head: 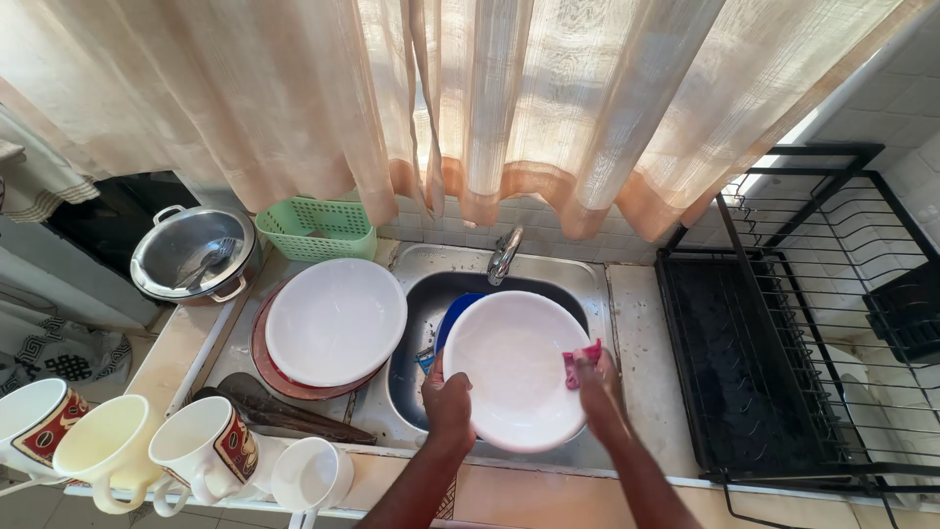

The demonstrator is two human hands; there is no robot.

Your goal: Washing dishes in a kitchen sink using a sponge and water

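**Scrubbing a white plate over the sink**

Head view: I am looking down at a stainless steel sink basin [411, 333] under a chrome tap [503, 255]. My left hand [448, 404] is gripping the near-left rim of a round white plastic plate [509, 367], fingers closed around its edge, holding it tilted above the basin. My right hand [594, 377] is pinching a small pink scrubbing cloth [582, 362] closed against the plate's right rim. I judge this to be the scrubbing step, with the cloth working at the edge; the next move seems to call for turning the plate in my left hand so the cloth is reaching the unscrubbed face, while keeping a firm grip, since a wet plate may be slippery.

A blue dish [456, 315] is peeking out behind the plate inside the basin. On the surface to the left, another white plate [335, 321] is resting on a reddish-brown plate [269, 367], with dark wooden spoons [284, 411] lying just in front. A row of mugs [211, 446] is standing along the near edge. Further back are sitting a steel pot with cutlery [194, 255] and a green plastic basket [318, 230]. A black wire drying rack [783, 343] is standing to the right, well apart from the plate. The tap spout is hanging close above the plate's far rim, so lifting it needs care.
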